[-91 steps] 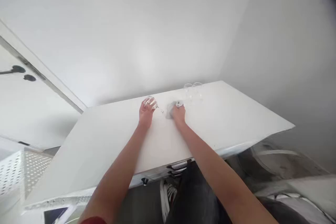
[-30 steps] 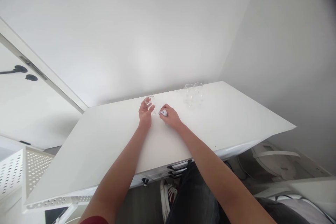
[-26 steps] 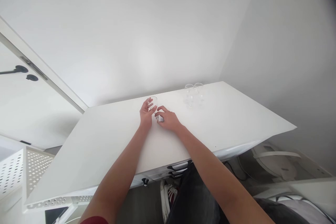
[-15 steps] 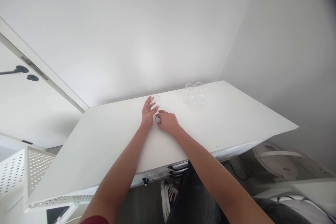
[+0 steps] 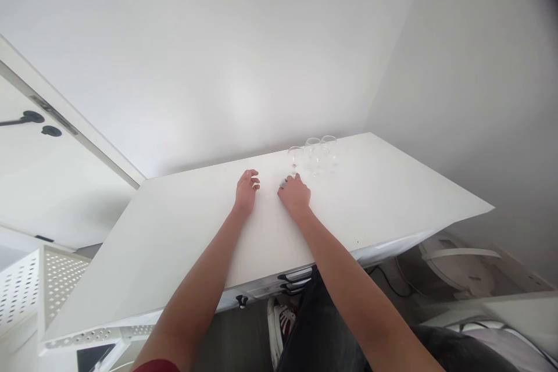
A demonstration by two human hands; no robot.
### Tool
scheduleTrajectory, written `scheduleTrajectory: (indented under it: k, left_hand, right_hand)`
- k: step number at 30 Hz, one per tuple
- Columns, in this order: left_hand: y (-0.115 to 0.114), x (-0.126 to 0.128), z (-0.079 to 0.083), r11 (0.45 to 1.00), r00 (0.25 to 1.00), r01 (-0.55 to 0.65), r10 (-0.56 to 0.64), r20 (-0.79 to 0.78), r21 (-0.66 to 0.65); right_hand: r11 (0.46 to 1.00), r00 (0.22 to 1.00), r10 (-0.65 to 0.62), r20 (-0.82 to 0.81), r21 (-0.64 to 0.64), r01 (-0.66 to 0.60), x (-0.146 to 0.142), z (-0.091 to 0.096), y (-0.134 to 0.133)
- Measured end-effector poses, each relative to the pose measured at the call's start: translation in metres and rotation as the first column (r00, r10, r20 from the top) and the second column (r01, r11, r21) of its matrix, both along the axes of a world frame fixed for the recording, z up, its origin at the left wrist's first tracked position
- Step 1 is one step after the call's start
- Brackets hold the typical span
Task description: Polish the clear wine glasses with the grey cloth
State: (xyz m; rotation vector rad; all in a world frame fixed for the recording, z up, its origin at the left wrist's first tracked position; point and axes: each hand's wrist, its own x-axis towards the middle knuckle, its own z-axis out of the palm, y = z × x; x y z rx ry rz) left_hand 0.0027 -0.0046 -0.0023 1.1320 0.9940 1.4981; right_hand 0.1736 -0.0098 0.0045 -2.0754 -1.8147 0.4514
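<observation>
My right hand [image 5: 296, 196] is closed low around the stem of a clear wine glass [image 5: 295, 156] that stands upright on the white table [image 5: 183, 232]. A scrap of grey cloth [image 5: 283, 184] peeks out by its thumb. Two more clear glasses [image 5: 320, 150] stand just to the right of that glass, near the wall. My left hand [image 5: 246, 188] rests on the tabletop a short way to the left. Its fingers are loosely curled and hold nothing.
The table stands against a white wall, and its right end reaches a corner. A white door with a dark handle [image 5: 26, 118] is at the left. A perforated white bin [image 5: 26, 285] sits low on the left. Dark drawer handles [image 5: 296, 279] show below the table's front edge.
My left hand has let go of the glass. My right hand has carried it to the right and stood it upright beside the two other glasses.
</observation>
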Motion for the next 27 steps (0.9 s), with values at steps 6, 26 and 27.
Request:
scheduleTrajectory:
  k: [6, 26, 27]
  left_hand:
    - [-0.007, 0.001, 0.008, 0.98, 0.98, 0.199, -0.198, 0.028, -0.018]
    - [-0.012, 0.004, 0.013, 0.956, 0.958, 0.286, -0.284, 0.046, -0.067]
    - [-0.012, 0.005, 0.012, 0.956, 0.959, 0.283, -0.281, 0.031, -0.078]
  right_hand:
    - [0.999, 0.999, -0.048, -0.015, -0.019, 0.047, 0.005, 0.0, 0.003]
    - [0.98, 0.996, -0.06, -0.068, 0.186, 0.072, 0.006, 0.005, 0.003]
    - [0.97, 0.996, 0.038, -0.083, 0.243, -0.016, 0.004, 0.005, 0.002]
